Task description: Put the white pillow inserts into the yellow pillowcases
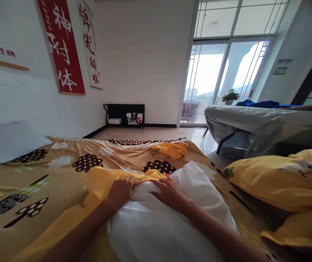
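Observation:
A white pillow [172,222] lies on the patterned bedspread [49,171] in front of me, partly inside a yellow pillowcase [103,182]. My left hand [120,191] grips the edge of the yellow pillowcase at the pillow's left side, fingers closed on the cloth. Over to its right, my right hand [169,193] rests on top of the white pillow with fingers curled, pressing down on it. Both forearms reach in from the bottom of the view.
A second yellow pillowcase [170,149] lies crumpled at the bed's far end. A yellow cartoon pillow [276,178] sits at right, a white pillow [5,142] at left. A grey-covered bed [254,122] stands beyond, a black shelf [124,114] at the wall.

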`<move>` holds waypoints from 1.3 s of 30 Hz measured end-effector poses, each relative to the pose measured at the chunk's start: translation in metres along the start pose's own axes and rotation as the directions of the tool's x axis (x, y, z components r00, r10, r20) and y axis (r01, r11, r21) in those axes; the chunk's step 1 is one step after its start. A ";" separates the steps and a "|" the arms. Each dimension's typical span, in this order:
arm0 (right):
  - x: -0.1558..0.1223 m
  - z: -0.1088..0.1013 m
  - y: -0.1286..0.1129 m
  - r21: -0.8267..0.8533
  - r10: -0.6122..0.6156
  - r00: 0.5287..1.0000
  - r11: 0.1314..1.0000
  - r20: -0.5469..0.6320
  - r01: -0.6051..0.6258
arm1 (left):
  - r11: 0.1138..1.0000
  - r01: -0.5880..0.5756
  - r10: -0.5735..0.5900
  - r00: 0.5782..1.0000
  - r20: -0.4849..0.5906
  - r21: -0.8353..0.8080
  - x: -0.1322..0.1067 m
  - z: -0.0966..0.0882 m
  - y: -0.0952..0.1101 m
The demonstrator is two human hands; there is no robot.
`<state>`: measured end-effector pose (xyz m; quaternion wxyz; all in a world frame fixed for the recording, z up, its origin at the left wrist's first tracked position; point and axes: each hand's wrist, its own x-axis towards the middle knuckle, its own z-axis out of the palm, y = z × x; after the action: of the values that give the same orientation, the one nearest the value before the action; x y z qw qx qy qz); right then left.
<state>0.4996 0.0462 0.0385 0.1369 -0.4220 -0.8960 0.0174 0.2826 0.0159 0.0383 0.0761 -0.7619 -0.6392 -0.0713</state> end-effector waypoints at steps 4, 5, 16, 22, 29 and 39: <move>0.015 -0.020 0.021 0.128 0.026 0.999 0.992 -0.043 -0.020 | 0.995 0.061 -0.059 0.998 0.017 -0.085 -0.006 -0.006 -0.004; 0.021 -0.018 0.022 0.104 0.038 0.997 0.994 -0.066 -0.031 | 0.993 0.060 -0.060 0.998 0.006 -0.099 -0.006 -0.010 0.002; 0.052 0.005 0.015 -0.011 0.078 0.955 0.996 -0.285 -0.084 | 0.936 -0.233 0.243 0.970 0.003 -0.265 -0.024 -0.024 0.041; 0.028 -0.077 0.027 -0.400 -0.405 0.684 0.899 -0.607 0.177 | 0.762 -0.053 -0.418 0.721 -0.553 -0.645 -0.015 -0.039 -0.075; 0.003 -0.092 0.017 -0.571 -0.611 0.488 0.782 -0.623 0.250 | 0.164 -0.084 -0.393 0.908 -0.143 -0.983 0.008 -0.024 -0.099; -0.021 -0.080 0.052 -0.289 -0.320 0.895 0.929 -0.310 0.232 | 0.036 -0.094 -0.743 0.664 -0.090 -0.995 -0.003 -0.062 -0.092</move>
<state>0.5722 0.0564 0.1033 0.2427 -0.2993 -0.9033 -0.1884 0.1907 0.0157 0.1009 -0.2552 -0.3550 -0.5322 -0.7250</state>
